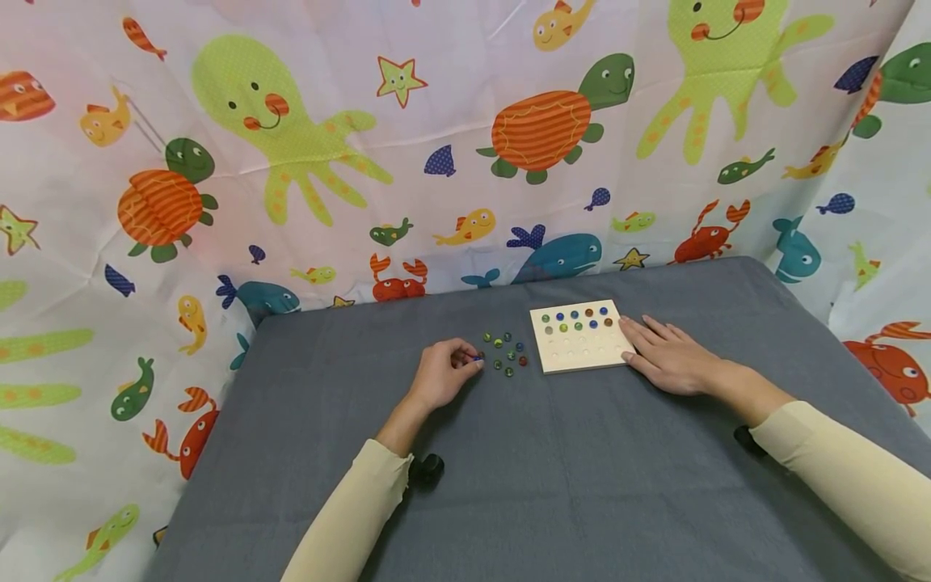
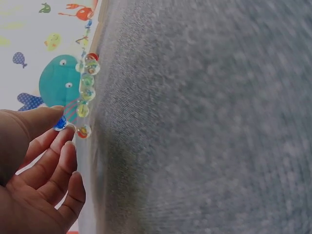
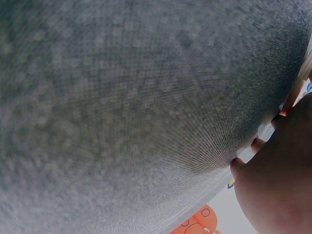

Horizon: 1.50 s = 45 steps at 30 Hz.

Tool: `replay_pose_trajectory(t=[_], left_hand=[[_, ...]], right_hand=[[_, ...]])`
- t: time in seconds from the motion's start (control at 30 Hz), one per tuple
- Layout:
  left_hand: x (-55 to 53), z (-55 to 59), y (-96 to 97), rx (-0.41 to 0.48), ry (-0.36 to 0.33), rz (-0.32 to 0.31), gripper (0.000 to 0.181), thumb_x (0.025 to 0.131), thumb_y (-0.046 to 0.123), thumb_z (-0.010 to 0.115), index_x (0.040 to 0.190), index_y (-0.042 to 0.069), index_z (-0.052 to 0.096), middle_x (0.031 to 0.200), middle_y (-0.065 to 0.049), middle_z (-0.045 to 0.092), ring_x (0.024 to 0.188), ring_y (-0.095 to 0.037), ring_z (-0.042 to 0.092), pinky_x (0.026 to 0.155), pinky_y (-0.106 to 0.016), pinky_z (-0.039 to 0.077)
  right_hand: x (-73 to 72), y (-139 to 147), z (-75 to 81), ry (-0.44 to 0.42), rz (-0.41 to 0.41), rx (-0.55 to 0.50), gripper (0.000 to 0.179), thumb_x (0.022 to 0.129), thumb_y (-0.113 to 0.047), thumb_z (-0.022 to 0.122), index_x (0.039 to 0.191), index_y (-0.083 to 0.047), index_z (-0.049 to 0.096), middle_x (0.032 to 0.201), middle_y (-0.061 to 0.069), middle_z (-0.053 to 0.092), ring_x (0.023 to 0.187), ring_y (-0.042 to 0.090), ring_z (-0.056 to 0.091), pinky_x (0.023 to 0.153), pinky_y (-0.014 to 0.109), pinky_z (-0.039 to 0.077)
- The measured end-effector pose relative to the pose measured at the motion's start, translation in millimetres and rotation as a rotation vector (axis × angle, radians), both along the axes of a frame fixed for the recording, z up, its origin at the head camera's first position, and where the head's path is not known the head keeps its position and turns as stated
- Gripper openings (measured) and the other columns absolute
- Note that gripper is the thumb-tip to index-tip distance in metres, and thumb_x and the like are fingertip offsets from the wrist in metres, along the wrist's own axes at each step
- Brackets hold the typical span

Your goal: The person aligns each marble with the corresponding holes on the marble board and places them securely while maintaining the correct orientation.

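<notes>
My left hand (image 1: 445, 373) pinches a blue marble (image 2: 60, 123) between thumb and fingertips, at the left side of a loose group of marbles. A marble with red in it (image 2: 84, 131) lies right by those fingertips in the left wrist view. Several green, blue and red marbles (image 1: 498, 343) are scattered on the cloth between that hand and a pale wooden board (image 1: 582, 361). Marbles fill the board's two far rows; the nearer rows show bare hollows. With fingers stretched out, my right hand (image 1: 672, 357) rests at the board's right edge, fingertips on it.
A grey cloth (image 1: 509, 485) covers the table. Behind it and at both sides hangs a white curtain (image 1: 436, 97) printed with sea animals. A black wrist camera (image 1: 427, 470) sits under the left sleeve.
</notes>
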<state>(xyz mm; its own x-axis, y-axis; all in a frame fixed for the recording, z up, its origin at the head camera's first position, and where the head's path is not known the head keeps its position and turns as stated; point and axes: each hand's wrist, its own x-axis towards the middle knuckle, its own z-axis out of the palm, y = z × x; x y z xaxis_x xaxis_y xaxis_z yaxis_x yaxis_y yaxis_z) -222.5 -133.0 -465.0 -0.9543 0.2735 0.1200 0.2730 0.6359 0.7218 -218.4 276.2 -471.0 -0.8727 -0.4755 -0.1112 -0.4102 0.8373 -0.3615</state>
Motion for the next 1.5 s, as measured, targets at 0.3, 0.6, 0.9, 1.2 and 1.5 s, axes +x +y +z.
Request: replay_pose_trajectory(t=[0.3, 0.6, 0.9, 1.2, 1.5], left_hand=[[0.1, 4.2, 7.5, 0.049, -0.006, -0.015, 0.012, 0.093, 0.017, 0.077, 0.1, 0.008, 0.074, 0.087, -0.001, 0.069, 0.072, -0.014, 0.056, 0.065, -0.027, 0.046], [-0.1, 9.8, 15.3, 0.087, 0.02, -0.039, 0.011, 0.094, 0.016, 0.077, 0.1, 0.008, 0.074, 0.083, -0.001, 0.069, 0.068, -0.013, 0.058, 0.064, -0.027, 0.047], [-0.2, 12.2, 20.6, 0.104, 0.015, -0.037, 0.01, 0.094, 0.015, 0.076, 0.1, 0.007, 0.074, 0.086, -0.003, 0.07, 0.072, -0.013, 0.061, 0.066, -0.027, 0.051], [-1.5, 13.9, 28.3, 0.114, 0.017, -0.048, 0.018, 0.093, 0.014, 0.077, 0.104, 0.001, 0.073, 0.088, -0.005, 0.07, 0.076, -0.013, 0.061, 0.069, -0.025, 0.052], [-2.9, 12.7, 36.4, 0.101, 0.05, -0.066, 0.012, 0.094, 0.015, 0.076, 0.102, 0.006, 0.074, 0.09, -0.003, 0.071, 0.078, -0.012, 0.064, 0.071, -0.026, 0.053]], right_hand=[[0.2, 2, -3.8, 0.029, 0.005, -0.013, 0.069, 0.11, -0.045, 0.039, 0.163, -0.005, 0.02, 0.168, 0.019, 0.021, 0.152, 0.05, 0.014, 0.116, 0.07, 0.01], [-3.8, 3, -5.8, 0.031, 0.01, -0.017, 0.071, 0.11, -0.049, 0.037, 0.163, -0.006, 0.019, 0.168, 0.019, 0.02, 0.152, 0.05, 0.014, 0.116, 0.07, 0.009], [-2.6, 3, 0.1, 0.007, 0.016, -0.024, 0.07, 0.11, -0.044, 0.04, 0.163, -0.003, 0.019, 0.168, 0.022, 0.019, 0.151, 0.052, 0.013, 0.114, 0.072, 0.008], [-5.4, 3, -1.3, 0.001, 0.028, -0.012, 0.071, 0.11, -0.048, 0.036, 0.163, -0.005, 0.017, 0.169, 0.02, 0.017, 0.152, 0.051, 0.011, 0.115, 0.071, 0.007], [-3.1, 0, 5.4, -0.009, 0.02, 0.018, 0.068, 0.111, -0.042, 0.038, 0.163, -0.002, 0.018, 0.168, 0.022, 0.017, 0.152, 0.051, 0.011, 0.116, 0.071, 0.007]])
